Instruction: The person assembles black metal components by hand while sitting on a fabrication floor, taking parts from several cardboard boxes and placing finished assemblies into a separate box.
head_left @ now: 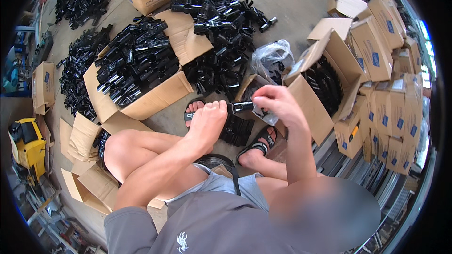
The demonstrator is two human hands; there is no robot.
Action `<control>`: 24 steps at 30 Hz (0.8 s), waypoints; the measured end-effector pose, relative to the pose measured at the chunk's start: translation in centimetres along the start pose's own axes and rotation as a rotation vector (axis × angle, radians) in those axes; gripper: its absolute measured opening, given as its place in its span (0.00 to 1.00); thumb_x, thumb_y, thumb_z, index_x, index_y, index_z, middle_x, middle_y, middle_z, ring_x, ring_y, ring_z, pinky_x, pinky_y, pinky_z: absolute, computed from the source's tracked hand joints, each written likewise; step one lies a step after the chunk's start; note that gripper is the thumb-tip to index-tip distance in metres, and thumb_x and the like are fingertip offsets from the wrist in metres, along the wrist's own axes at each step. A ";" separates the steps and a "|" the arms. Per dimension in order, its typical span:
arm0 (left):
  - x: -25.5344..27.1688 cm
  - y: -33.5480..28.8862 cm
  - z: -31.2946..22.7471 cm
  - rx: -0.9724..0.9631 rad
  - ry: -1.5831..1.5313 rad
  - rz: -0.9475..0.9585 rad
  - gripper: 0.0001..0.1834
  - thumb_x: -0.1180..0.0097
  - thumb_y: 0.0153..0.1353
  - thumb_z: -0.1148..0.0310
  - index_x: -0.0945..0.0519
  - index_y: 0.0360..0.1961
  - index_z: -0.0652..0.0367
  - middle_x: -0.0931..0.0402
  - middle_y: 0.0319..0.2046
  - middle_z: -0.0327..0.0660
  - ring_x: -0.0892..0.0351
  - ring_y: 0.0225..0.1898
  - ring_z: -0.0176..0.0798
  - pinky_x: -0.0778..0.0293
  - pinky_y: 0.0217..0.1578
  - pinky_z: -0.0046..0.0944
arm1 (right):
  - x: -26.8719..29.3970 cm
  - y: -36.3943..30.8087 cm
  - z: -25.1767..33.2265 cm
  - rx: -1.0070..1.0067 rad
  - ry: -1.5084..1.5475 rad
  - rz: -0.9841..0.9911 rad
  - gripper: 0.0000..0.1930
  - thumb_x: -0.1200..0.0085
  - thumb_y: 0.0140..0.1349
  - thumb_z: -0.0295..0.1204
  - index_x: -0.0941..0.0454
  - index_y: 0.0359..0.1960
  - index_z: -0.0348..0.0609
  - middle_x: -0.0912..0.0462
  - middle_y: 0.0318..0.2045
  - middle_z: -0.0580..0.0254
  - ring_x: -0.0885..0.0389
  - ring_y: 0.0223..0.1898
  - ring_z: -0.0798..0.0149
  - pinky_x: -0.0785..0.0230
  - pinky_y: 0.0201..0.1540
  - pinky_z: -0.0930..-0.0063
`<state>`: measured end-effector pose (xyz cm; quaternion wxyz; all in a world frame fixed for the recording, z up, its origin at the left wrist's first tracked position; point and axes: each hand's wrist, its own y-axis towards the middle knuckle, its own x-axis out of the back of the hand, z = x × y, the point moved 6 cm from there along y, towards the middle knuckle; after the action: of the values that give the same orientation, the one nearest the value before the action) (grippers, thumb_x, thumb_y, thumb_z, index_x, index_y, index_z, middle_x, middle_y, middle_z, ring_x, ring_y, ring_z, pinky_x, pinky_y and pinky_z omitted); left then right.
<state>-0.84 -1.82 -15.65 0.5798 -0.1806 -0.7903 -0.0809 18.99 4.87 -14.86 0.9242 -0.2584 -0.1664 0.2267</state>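
Observation:
My left hand point(207, 123) is closed in a fist, apparently around one end of a glossy black tube fitting point(243, 107) that sticks out to its right. Beside the fitting's other end is my right hand point(278, 105), thumb and fingers pinched together; what they hold is too small to make out. Under the right fingers shows a small clear plastic bag point(266, 116). On the floor between my feet, several more black fittings point(236, 131) sit in a cluster.
An open carton point(157, 95) heaped with black fittings stands ahead on the left, with loose piles point(223, 33) around it. To the right, another open carton point(308, 106) holds dark parts. A crumpled plastic bag point(270, 56) lies nearby. Stacked cartons point(393, 108) line the far right.

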 end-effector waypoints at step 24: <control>-0.1 -2.5 -1.4 -0.076 -0.010 -0.064 0.07 0.40 0.54 0.78 0.22 0.35 0.63 0.16 0.31 0.49 0.10 0.36 0.47 0.15 0.35 0.42 | -5.0 -4.2 -1.5 0.106 -0.371 -0.390 0.10 0.31 0.58 0.33 0.10 0.38 0.42 0.19 0.32 0.54 0.17 0.35 0.56 0.26 0.40 0.62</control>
<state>-0.54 -4.60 -15.15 0.5659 -0.1774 -0.7948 -0.1286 16.83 -1.40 -14.68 0.9164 -0.1267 -0.3672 0.0965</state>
